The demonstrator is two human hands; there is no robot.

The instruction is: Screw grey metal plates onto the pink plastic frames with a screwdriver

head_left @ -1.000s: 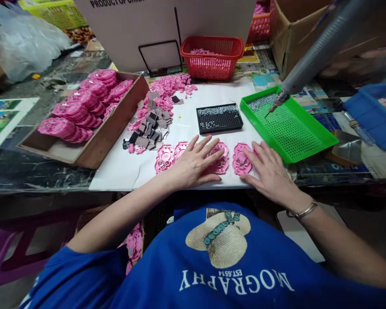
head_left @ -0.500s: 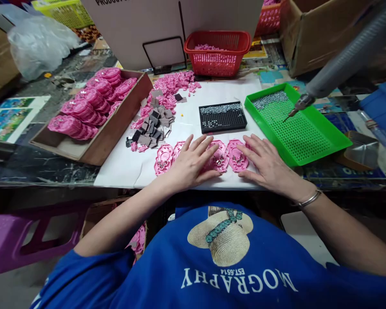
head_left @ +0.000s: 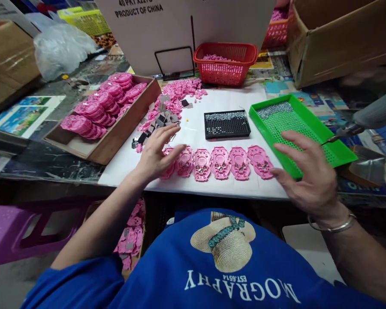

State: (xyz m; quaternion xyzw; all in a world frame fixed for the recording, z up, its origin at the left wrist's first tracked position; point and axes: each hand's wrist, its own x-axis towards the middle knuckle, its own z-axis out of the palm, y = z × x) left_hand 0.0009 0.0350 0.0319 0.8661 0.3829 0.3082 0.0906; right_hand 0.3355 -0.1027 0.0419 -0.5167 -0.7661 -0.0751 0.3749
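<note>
Several pink plastic casings (head_left: 221, 163) with small metal parts lie in a row along the front of a white sheet (head_left: 193, 128). At the row's left end is my left hand (head_left: 157, 154), fingers apart, partly covering the leftmost casing. My right hand (head_left: 309, 171) is raised with fingers spread, beside the rightmost casing (head_left: 260, 162) and over the near edge of a green perforated tray (head_left: 324, 137). An electric screwdriver (head_left: 366, 116) hangs just beyond that hand, its bit pointing left. Behind the row sits a black perforated tray (head_left: 227, 131) with screws along its far side.
A cardboard tray (head_left: 109, 139) of stacked pink casings stands left. Grey and black pads (head_left: 164, 118) and small pink pieces (head_left: 183, 90) are heaped beside it. A red basket (head_left: 225, 71) stands behind, with cardboard boxes (head_left: 334, 51) at right. The green tray holds more screws.
My hands have moved apart from over the casings, left hand leftward and right hand rightward, uncovering most of the row. The screwdriver sits lower and farther right in view.
</note>
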